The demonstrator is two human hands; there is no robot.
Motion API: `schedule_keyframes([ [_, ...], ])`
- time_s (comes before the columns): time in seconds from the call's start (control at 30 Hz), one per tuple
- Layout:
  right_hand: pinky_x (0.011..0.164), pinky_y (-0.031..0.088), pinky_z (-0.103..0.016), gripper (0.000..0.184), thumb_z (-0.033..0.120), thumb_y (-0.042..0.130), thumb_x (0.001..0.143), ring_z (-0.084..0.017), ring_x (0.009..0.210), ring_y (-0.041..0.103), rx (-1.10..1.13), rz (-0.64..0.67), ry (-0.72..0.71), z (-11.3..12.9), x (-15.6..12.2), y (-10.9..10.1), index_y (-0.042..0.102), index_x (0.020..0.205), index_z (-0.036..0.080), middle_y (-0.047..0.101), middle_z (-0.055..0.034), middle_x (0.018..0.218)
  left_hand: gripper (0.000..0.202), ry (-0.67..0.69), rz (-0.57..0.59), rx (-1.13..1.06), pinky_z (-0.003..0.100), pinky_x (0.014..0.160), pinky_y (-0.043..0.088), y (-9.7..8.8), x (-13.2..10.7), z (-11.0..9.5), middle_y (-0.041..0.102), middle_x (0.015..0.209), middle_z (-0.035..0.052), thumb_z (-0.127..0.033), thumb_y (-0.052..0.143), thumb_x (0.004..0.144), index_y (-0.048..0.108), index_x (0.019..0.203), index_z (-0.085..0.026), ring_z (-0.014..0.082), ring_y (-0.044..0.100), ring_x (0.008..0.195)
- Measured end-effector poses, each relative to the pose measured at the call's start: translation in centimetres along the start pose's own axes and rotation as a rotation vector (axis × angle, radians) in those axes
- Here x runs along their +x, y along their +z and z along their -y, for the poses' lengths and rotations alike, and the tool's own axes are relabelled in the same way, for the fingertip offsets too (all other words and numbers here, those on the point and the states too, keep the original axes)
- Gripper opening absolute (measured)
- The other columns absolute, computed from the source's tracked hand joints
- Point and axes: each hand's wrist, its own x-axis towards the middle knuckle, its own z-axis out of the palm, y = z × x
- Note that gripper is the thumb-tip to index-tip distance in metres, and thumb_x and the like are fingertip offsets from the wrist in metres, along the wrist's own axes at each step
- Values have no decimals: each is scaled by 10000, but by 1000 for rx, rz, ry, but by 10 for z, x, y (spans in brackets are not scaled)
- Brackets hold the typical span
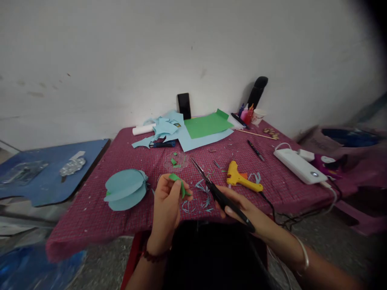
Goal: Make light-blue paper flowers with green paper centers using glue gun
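Between the thumb and fingers of my left hand (168, 197) is a small curled piece of green paper (182, 188). My right hand (234, 200) is wrapped around black-handled scissors (223, 198), whose narrow blades point up and left, apart from the green paper. Beyond my left hand, green scraps lie on a clear round disc (175, 161). Left of that hand rests a layered light-blue paper shape (126, 189) made of rounded pieces. Thin blue paper strips (207, 197) are scattered on the cloth between and beside my hands.
A yellow glue gun (242, 179) with a trailing cord lies right of the scissors. Green paper (208, 125) and blue sheets are at the back, near an upright phone (184, 105). A white power strip (299, 166) sits at the right edge; paint bottles (248, 115) stand behind.
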Motion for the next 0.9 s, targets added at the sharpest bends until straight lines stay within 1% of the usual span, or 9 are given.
schedule_keyframes([
  [0.17, 587, 410, -258, 609, 514, 722, 740, -118, 657, 474, 64, -5, 28, -2, -3, 18, 556, 1254, 232, 526, -10, 853, 181, 84, 19, 99, 216, 561, 504, -3, -15, 3, 632, 682, -32, -250, 695, 750, 537, 815, -191, 107, 611, 591],
  [0.3, 619, 449, -258, 592, 474, 737, 729, -115, 674, 493, 109, -70, -19, -7, 4, 27, 563, 1235, 222, 536, -6, 857, 160, 118, 69, 187, 178, 526, 424, -11, -20, 7, 562, 603, -49, -235, 701, 751, 567, 693, -170, 68, 510, 535],
  [0.43, 641, 473, -280, 533, 418, 697, 762, -139, 723, 547, 35, -102, -25, -14, 9, 23, 562, 1239, 223, 581, -22, 899, 229, 19, 30, -14, 152, 450, 296, -18, -23, 3, 476, 564, -69, -235, 751, 711, 543, 652, -160, 37, 391, 488],
  [0.5, 714, 491, -320, 496, 375, 657, 791, -172, 800, 586, -140, -88, -53, -17, 10, 19, 564, 1252, 217, 616, -45, 947, 254, -143, 44, -185, 149, 422, 268, -21, -24, -1, 464, 581, -62, -234, 756, 706, 517, 659, -161, 42, 392, 489],
  [0.63, 890, 455, -416, 480, 207, 602, 780, -245, 972, 591, -771, -128, -188, -26, 18, 19, 586, 1260, 199, 640, -95, 1065, 184, -429, 103, -482, 130, 398, 282, -24, -23, -5, 469, 656, -29, -166, 661, 783, 499, 696, -151, 45, 415, 512],
  [0.7, 894, 456, -426, 505, 180, 594, 771, -263, 980, 587, -986, -138, -210, -31, 23, 25, 579, 1276, 173, 633, -118, 1062, 176, -481, 123, -550, 122, 390, 289, -25, -22, -5, 440, 653, -25, -146, 589, 836, 490, 691, -148, 46, 415, 512],
  [0.8, 927, 452, -415, 508, 199, 609, 789, -269, 1028, 569, -1119, -97, -287, -31, 28, 30, 566, 1293, 152, 615, -130, 1102, 219, -518, 111, -599, 117, 382, 306, -26, -20, -2, 434, 655, -13, -129, 480, 905, 497, 687, -138, 49, 429, 512],
  [0.87, 954, 444, -390, 450, 208, 584, 827, -253, 1060, 559, -1143, -106, -360, -27, 27, 21, 575, 1274, 163, 612, -118, 1133, 276, -529, 79, -617, 109, 375, 313, -26, -18, 1, 450, 658, -3, -119, 411, 941, 505, 681, -129, 47, 440, 509],
  [0.9, 964, 440, -377, 426, 206, 561, 846, -244, 1076, 556, -1166, -164, -370, -24, 26, 12, 574, 1270, 171, 612, -113, 1153, 300, -530, 57, -623, 101, 370, 315, -26, -18, 2, 464, 663, 3, -116, 385, 953, 509, 679, -125, 45, 447, 508],
])
